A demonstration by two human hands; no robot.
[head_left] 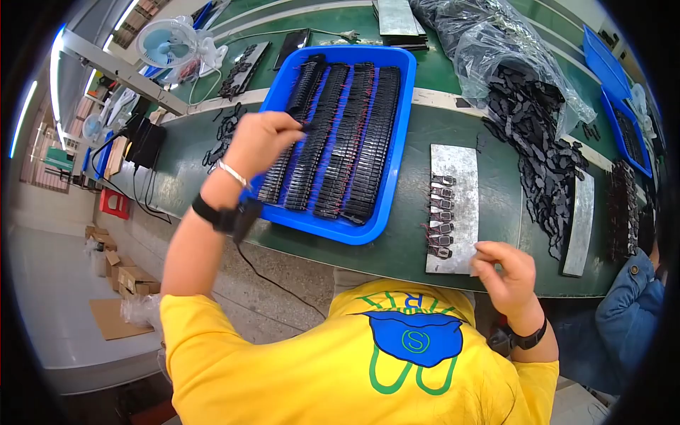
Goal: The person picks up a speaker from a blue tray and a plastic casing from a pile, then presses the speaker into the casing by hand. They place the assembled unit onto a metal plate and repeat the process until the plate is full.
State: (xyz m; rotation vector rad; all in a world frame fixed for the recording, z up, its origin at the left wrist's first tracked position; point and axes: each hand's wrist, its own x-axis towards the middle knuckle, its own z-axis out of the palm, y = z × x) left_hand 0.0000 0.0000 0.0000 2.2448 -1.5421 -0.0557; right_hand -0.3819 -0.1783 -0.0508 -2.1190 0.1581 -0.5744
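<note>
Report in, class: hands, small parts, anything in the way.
Left hand over blue tray, grip unclear. Right hand by near right corner of metal plate, grip unclear. Black parts along plate's left side. Tray rim between left hand and plate.

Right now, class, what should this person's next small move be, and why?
Probably lower the left hand to the leftmost row of black parts in the blue tray: its bent fingers appear over that row, though whether they pinch a part is unclear. The right hand is by the metal plate, away from the tray.
</note>
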